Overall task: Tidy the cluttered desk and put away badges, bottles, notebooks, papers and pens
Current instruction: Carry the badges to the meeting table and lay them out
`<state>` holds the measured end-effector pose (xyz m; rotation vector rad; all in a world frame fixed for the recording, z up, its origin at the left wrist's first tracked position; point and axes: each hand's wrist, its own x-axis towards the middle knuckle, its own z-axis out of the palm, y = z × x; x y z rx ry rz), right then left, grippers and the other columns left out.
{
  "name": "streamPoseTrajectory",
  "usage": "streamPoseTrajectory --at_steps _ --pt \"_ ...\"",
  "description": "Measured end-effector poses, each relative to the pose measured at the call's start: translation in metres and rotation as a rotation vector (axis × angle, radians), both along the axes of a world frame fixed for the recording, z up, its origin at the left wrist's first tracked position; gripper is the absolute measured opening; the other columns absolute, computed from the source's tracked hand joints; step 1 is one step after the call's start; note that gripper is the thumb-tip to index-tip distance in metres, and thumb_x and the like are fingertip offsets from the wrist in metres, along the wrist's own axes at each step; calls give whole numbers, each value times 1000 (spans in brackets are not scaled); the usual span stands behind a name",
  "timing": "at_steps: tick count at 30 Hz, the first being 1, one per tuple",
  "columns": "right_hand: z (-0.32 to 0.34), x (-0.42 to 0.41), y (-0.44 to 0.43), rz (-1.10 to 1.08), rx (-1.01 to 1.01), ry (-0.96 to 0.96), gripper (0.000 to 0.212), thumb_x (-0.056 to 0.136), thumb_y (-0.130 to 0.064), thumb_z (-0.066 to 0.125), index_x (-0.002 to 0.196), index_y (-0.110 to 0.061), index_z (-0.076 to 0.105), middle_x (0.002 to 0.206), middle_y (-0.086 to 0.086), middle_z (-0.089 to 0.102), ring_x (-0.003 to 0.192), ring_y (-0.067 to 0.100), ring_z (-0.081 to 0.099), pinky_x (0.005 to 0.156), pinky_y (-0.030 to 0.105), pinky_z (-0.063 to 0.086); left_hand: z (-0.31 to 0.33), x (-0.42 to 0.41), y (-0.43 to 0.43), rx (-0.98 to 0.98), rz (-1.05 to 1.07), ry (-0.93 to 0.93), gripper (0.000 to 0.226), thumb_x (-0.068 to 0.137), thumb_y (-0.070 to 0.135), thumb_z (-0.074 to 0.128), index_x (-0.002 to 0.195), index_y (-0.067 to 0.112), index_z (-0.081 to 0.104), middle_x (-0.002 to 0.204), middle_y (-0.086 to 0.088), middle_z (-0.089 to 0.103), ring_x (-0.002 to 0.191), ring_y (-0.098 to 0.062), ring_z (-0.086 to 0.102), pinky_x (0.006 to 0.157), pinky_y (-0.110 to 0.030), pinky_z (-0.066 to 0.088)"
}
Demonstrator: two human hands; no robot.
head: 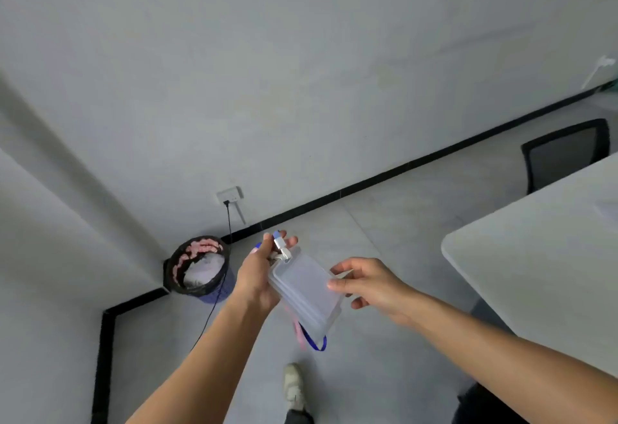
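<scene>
A stack of clear plastic badge holders (306,290) hangs in the air over the floor, with white clips at the top end. My left hand (257,273) grips the stack from the left, fingers curled round the clips. My right hand (368,285) pinches the stack's right edge between thumb and fingers. A blue lanyard (314,343) and a pink lanyard (298,331) dangle below the holders.
A white desk (541,263) stands at the right, with a black chair (565,153) behind it. A bin (199,266) with a black liner sits in the corner at the left. A black cable (227,276) runs from the wall socket (230,194). My shoe (294,387) is below.
</scene>
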<state>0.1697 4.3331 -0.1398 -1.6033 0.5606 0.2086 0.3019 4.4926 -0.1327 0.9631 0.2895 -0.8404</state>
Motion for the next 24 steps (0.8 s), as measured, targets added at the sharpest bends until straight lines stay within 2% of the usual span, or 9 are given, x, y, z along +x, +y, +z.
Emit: streamPoseTrajectory --at_steps 3,5,7,10,13,15,17,20,24 --pt "0 40 -28 -47 77 71 40 83 -34 76 118 -21 62 97 5 64 79 14 59 65 25 51 -6 57 -38 -37 -76 -4 25 102 36 40 98 16 54 81 -4 64 61 -20 61 62 -32 52" --pt "4 64 -44 -19 179 93 21 88 -33 71 99 -16 65 79 1 56 69 14 53 61 28 48 -2 91 -63 -52 -144 3 26 103 35 37 96 16 54 77 -4 64 59 -20 60 58 -30 53" --pt "9 88 -61 -42 245 101 23 91 -35 67 87 -12 63 73 1 51 65 14 51 61 29 47 5 124 -89 -53 -205 12 28 103 34 38 96 15 57 74 -4 67 58 -20 61 57 -29 53" --pt "18 119 -83 -152 291 73 31 90 -38 67 98 -8 70 87 8 61 75 19 60 65 31 51 23 165 -132 -65 -274 5 31 102 37 40 100 13 60 76 -8 68 63 -21 65 63 -31 54" --pt "22 136 -109 -335 371 30 39 94 -34 61 114 -1 66 100 17 65 76 25 68 61 29 52 35 186 -178 -93 -347 31 33 98 42 47 99 12 57 77 -10 65 80 -25 63 79 -36 50" --pt "20 141 -133 -388 389 23 41 95 -33 59 119 1 62 103 19 66 76 27 69 55 25 49 31 195 -213 -68 -408 -1 25 95 36 56 102 12 58 69 -8 64 89 -26 64 87 -39 49" --pt "20 145 -154 -418 412 32 38 95 -31 60 116 0 63 99 18 68 74 26 69 50 23 46 25 204 -245 -5 -430 -48 16 92 23 62 103 11 60 55 -5 55 84 -25 66 92 -44 49" --pt "11 153 -196 -475 442 7 31 96 -26 58 110 0 64 91 14 67 63 20 63 45 20 41 19 220 -300 25 -454 -25 9 91 16 64 95 9 62 47 -3 42 65 -23 59 89 -42 50" --pt "-3 175 -273 -508 440 -64 34 98 -23 57 117 5 61 91 14 62 62 15 58 46 19 43 6 246 -381 0 -508 -37 10 89 18 66 91 9 61 54 -4 55 70 -24 65 80 -40 53"
